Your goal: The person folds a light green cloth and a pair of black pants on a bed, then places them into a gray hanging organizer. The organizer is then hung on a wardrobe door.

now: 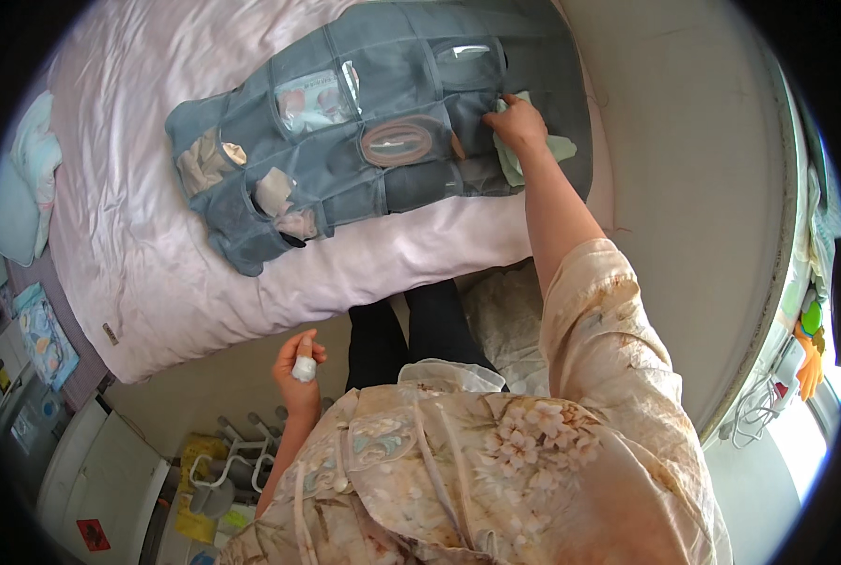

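My right hand [522, 126] reaches to the right end of a grey hanging organizer [406, 78] lying flat on the bed. Its fingers are bent onto a pale green cloth [510, 166], which spreads out on both sides of my wrist. My left hand [297, 367] hangs low beside the bed's edge, fingers curled. A white wrap or small white bundle [304, 369] is at its thumb; whether it is worn or held is unclear. The organizer's pockets hold a coiled pinkish belt [397, 141], a printed plastic packet [314, 100], a beige cloth [203, 164] and a crumpled pale cloth [274, 191].
A pink satin bedspread [138, 212] lies under the organizer. To the right rises a pale wall [681, 212]; beyond it are cables [755, 415]. At left are a folded light-blue cloth [35, 176] and a patterned packet [46, 335]. Several hangers [240, 452] hang at lower left.
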Tool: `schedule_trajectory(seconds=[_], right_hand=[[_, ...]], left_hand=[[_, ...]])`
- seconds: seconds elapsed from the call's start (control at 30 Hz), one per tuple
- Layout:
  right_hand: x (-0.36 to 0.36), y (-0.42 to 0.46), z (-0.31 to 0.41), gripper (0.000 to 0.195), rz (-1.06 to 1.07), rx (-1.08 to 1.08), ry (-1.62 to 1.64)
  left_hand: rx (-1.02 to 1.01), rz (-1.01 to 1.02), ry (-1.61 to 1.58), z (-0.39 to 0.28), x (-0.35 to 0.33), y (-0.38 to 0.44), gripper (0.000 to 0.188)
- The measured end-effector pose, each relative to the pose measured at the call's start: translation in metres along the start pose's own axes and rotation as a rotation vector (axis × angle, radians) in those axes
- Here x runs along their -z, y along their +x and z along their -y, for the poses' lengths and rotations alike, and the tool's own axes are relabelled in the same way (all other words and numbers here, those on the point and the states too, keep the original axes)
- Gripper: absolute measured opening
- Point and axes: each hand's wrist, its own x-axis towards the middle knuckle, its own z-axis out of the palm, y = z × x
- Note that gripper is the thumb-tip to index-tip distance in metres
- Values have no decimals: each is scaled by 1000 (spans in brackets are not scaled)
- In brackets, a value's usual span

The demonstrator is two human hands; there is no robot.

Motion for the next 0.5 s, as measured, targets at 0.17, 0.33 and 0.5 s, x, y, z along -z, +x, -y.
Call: schedule_trajectory(seconds=[0.17,0.33,0.5], right_hand=[[5,17,-20,60,172,35,318],[32,11,-25,59,313,-89,446],[36,26,-24,46,729,-99,655]], left_hand=[[30,-18,-1,3,2,-1,18],[27,-15,0,5,0,1,18],[17,3,8,9,-4,1,17]])
